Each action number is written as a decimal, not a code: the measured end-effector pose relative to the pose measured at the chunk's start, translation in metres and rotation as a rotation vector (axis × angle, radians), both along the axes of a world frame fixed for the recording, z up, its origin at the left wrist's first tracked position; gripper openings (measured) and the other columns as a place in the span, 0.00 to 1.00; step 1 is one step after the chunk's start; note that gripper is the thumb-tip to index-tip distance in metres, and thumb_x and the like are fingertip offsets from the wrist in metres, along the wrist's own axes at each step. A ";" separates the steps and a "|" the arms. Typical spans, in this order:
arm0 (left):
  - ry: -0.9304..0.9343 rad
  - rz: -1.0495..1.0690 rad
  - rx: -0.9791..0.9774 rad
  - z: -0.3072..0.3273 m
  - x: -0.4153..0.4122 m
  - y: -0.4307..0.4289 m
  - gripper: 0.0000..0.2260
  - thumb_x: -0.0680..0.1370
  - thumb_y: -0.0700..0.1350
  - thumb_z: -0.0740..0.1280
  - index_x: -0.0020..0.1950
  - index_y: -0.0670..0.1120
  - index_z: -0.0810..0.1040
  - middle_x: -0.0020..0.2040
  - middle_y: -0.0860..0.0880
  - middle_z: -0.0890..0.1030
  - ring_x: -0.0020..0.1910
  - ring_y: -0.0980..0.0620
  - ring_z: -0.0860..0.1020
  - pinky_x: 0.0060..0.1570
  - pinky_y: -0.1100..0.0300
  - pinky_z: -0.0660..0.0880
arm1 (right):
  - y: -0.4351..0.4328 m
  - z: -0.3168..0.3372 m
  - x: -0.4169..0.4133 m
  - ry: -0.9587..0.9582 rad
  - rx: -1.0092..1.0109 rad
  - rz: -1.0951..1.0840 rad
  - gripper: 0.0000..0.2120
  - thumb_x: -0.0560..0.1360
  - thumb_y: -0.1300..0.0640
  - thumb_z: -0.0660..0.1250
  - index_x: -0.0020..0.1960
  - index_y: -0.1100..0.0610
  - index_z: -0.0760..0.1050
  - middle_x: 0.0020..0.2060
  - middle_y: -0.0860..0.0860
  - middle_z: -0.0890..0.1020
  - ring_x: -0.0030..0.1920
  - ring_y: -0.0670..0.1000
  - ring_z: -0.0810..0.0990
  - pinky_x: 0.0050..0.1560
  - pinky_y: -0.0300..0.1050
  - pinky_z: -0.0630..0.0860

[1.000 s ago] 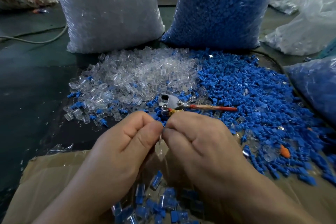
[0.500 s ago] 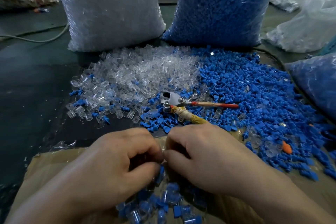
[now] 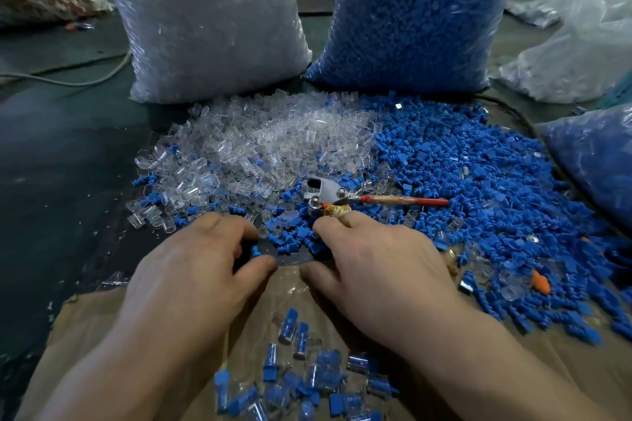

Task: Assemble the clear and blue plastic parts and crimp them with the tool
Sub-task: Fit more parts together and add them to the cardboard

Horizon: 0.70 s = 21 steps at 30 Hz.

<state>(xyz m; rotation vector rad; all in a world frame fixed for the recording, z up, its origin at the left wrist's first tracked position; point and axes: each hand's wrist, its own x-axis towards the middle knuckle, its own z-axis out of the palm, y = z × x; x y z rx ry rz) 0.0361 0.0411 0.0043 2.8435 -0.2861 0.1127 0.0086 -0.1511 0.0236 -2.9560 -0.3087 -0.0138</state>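
Head view, looking down: at far left a grey cable (image 3: 68,80) trails over the dark floor beside a tall bag of clear parts (image 3: 205,20) that bears a small label. In front of that bag lies the loose clear parts pile (image 3: 266,143), with a few blue pieces mixed in along its near edge. The left hand (image 3: 191,267) comes in from the lower left, back of the hand up and fingers curled. A small blue part (image 3: 254,251) is pinched between its forefinger and thumb, just at the near edge of the piles. Below and between the two forearms, a heap of assembled pieces (image 3: 307,372), clear shells with blue inserts, lies on a cardboard sheet (image 3: 85,325). Beyond the hands, the crimping pliers (image 3: 328,193) rest on the seam between the two piles. The metal head points left and the red handle (image 3: 403,201) runs out to the right. Its other handle, wrapped in yellowish cord (image 3: 337,214), passes under the fingers of the right hand (image 3: 383,260). That hand lies palm down with the thumb stretched toward the left hand; whether its fingers grip the wrapped handle or only lie over it cannot be told. To the right spreads the blue parts pile (image 3: 461,174), backed by a tall bag of blue parts (image 3: 417,10). An orange piece (image 3: 542,280) lies near the pile's right edge.
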 end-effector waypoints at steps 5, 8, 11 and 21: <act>0.010 -0.044 -0.054 0.002 -0.003 -0.010 0.06 0.75 0.60 0.64 0.50 0.63 0.77 0.44 0.63 0.75 0.44 0.63 0.74 0.41 0.62 0.71 | 0.007 0.000 0.006 0.029 -0.053 0.031 0.15 0.80 0.38 0.52 0.51 0.47 0.68 0.42 0.47 0.66 0.33 0.51 0.64 0.27 0.43 0.55; 0.006 -0.051 -0.060 0.001 -0.004 -0.013 0.06 0.76 0.59 0.64 0.50 0.62 0.78 0.44 0.63 0.75 0.44 0.63 0.73 0.41 0.64 0.69 | 0.007 0.001 0.007 0.035 -0.021 0.045 0.12 0.81 0.39 0.52 0.45 0.46 0.61 0.41 0.47 0.65 0.35 0.53 0.64 0.29 0.44 0.56; -0.003 -0.042 -0.084 -0.001 -0.004 -0.015 0.12 0.74 0.63 0.63 0.53 0.63 0.77 0.44 0.64 0.75 0.42 0.64 0.73 0.39 0.64 0.69 | 0.006 -0.001 0.008 0.035 0.016 0.049 0.12 0.80 0.39 0.52 0.46 0.46 0.58 0.41 0.46 0.65 0.37 0.53 0.65 0.33 0.47 0.59; -0.002 -0.103 -0.129 -0.001 -0.003 -0.018 0.14 0.74 0.60 0.62 0.58 0.62 0.77 0.48 0.63 0.75 0.44 0.62 0.73 0.40 0.63 0.67 | 0.006 -0.011 0.006 -0.089 0.088 0.082 0.15 0.79 0.38 0.55 0.60 0.45 0.66 0.44 0.45 0.72 0.39 0.52 0.73 0.32 0.47 0.63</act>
